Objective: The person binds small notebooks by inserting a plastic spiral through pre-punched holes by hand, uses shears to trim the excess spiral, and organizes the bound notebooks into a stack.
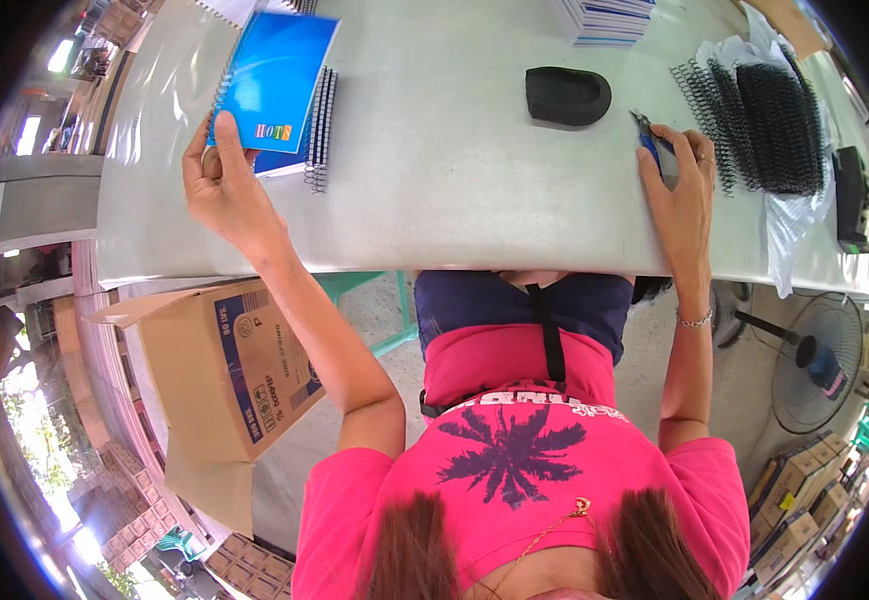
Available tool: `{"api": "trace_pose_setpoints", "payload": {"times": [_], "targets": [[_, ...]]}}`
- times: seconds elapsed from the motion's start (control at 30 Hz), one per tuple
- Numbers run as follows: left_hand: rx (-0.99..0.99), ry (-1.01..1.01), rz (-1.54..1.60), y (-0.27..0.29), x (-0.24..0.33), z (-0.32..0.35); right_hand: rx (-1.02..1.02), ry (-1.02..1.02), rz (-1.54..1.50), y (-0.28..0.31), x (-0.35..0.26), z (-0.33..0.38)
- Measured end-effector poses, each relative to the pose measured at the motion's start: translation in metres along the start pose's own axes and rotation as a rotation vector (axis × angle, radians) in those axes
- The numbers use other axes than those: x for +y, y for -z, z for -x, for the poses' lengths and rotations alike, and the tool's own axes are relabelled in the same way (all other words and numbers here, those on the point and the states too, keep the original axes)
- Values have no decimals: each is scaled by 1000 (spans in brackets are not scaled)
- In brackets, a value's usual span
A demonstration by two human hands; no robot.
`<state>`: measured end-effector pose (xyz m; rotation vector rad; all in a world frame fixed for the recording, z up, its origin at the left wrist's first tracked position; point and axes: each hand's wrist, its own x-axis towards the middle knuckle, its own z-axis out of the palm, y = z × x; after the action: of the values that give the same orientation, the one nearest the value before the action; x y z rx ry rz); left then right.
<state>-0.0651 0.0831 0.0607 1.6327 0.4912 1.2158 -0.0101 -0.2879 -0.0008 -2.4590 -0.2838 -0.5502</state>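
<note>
My left hand (pixel 235 195) grips a blue spiral-bound notebook (pixel 280 75) by its lower left corner, thumb on the cover. Beneath that notebook lie more spiral-bound notebooks (pixel 320 140), partly covered, with black wire coils showing at their right side. At the right, my right hand (pixel 683 185) rests at the tabletop with thumb and fingers around a small pair of blue-handled pliers (pixel 647 135). The metal jaws point away from me, and the palm side of the grip is partly hidden. Left of the pliers sits a black rounded pad-like object (pixel 568 97).
Right of my right hand, a heap of black binding coils (pixel 780 130) lies on white plastic. A book stack (pixel 605 20) stands at the table's far side. A black device (pixel 852 200) is at the right edge. An open carton (pixel 255 360) and a fan (pixel 817 365) flank me.
</note>
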Motion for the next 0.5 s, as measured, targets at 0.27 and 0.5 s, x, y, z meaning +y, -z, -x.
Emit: {"api": "trace_pose_setpoints", "payload": {"times": [0.27,0.5], "targets": [[24,-18,-349,37,-78,-11,-33,-96,-164,3,-6,-4],[-15,135,-369,45,-84,-2,58,-12,-581,22,14,-52]]}}
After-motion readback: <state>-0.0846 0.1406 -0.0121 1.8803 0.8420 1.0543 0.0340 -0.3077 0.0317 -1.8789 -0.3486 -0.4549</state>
